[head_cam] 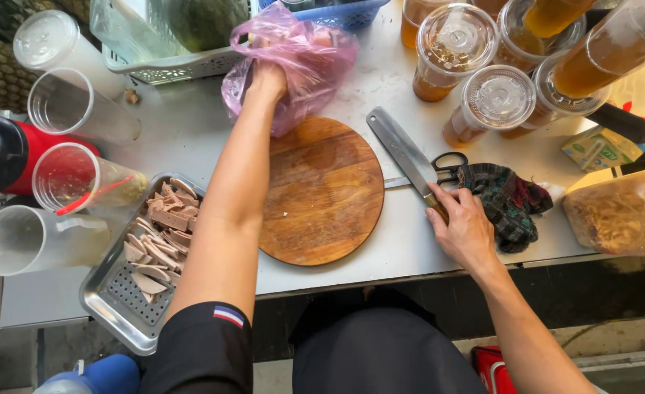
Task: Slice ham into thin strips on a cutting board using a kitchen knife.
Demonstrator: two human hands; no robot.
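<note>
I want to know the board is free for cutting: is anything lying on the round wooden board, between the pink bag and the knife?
Nothing visible lies on the wooden board. The left hand grips the pink bag at its far edge; the right hand holds the knife beside it.

Your left hand (268, 79) grips the pink plastic bag (293, 58) at top centre, above the round wooden board (322, 193); your right hand (465, 230) closes on the cleaver (406, 157) handle, right of centre.

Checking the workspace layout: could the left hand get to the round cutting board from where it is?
Probably yes. The left hand grips the pink bag just behind the cutting board, whose top lies bare; it would need to release the bag.
</note>
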